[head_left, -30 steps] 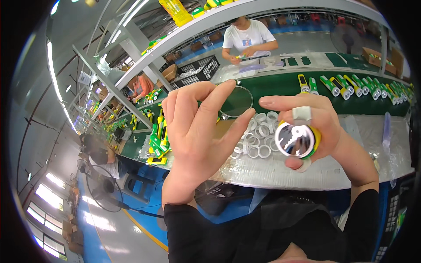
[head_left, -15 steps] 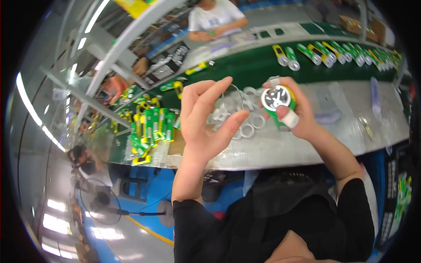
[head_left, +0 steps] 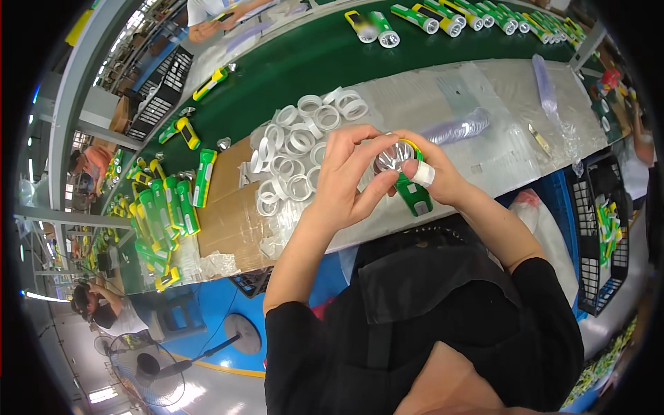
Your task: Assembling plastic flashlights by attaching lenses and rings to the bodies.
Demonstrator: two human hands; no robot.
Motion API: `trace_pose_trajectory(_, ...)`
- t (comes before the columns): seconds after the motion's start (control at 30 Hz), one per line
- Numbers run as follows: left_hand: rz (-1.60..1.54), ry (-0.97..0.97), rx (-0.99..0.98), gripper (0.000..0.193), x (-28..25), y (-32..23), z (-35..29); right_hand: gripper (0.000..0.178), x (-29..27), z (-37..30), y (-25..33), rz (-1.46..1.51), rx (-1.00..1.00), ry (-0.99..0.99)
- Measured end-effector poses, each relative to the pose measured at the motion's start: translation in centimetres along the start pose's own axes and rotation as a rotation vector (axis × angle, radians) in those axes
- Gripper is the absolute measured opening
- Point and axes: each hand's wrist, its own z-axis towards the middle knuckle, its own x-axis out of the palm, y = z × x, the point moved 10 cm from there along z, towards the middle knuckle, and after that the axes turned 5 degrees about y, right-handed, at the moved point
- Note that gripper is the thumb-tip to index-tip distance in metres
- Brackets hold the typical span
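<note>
A green and yellow flashlight (head_left: pixel 415 198) is in my right hand (head_left: pixel 440 173), tilted with its round head up and its silver reflector (head_left: pixel 395 155) showing. White tape wraps my right thumb, which presses beside the head. My left hand (head_left: pixel 351 174) meets the flashlight head from the left, its thumb and fingers closed around the edge of a clear round lens at the reflector's face. The lens is hard to make out against the shine. Just left of my left hand lies a heap of white plastic rings (head_left: pixel 299 140).
Green and yellow flashlights (head_left: pixel 162 214) crowd the bench on cardboard (head_left: pixel 228 228) at left. More flashlights (head_left: pixel 453 24) line the green belt (head_left: pixel 277 83). Stacked clear discs (head_left: pixel 456 128) in a sleeve lie behind my right hand. A black crate (head_left: pixel 588 242) stands at right.
My left hand has come right to the flashlight head with the clear lens, its fingers closing in. The flashlight has turned so its silver reflector shows. The view has shifted too.
</note>
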Motion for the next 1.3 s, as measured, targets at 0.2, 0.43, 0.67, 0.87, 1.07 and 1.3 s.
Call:
trace_pose_trajectory(0.2, 0.023, 0.01, -0.001, 0.036, 1.4, 1.5, -1.0, 0.051, 0.0, 0.9, -0.8, -0.027, 0.051, -0.026)
trace_pose_trajectory(0.43, -0.019, -0.069, -0.032, 0.038, 1.7, 2.8, -2.0, 0.053, -0.3, 1.2, -1.9, -0.021, 0.111, -0.008)
trace_pose_trajectory(0.67, -0.059, -0.161, -0.051, 0.034, 1.4, 3.6, -2.3, 0.05, -0.3, 1.5, -1.8, -0.014, 0.087, 0.001)
trace_pose_trajectory(0.87, -0.043, -0.103, -0.022, 0.036, 1.9, 3.3, -2.1, 0.045, -0.5, 1.7, -2.7, -0.064, 0.045, 0.028)
trace_pose_trajectory(1.07, 0.028, -0.196, -0.036, 0.03, 0.5, 3.3, -3.2, 0.045, 0.1, 2.8, -2.7, -0.047, 0.077, 0.017)
trace_pose_trajectory(1.3, 0.482, 0.049, -0.417, 0.045, -4.0, 7.6, -9.0, 0.055, -1.3, 4.6, -0.6, -0.16, -0.131, -0.053)
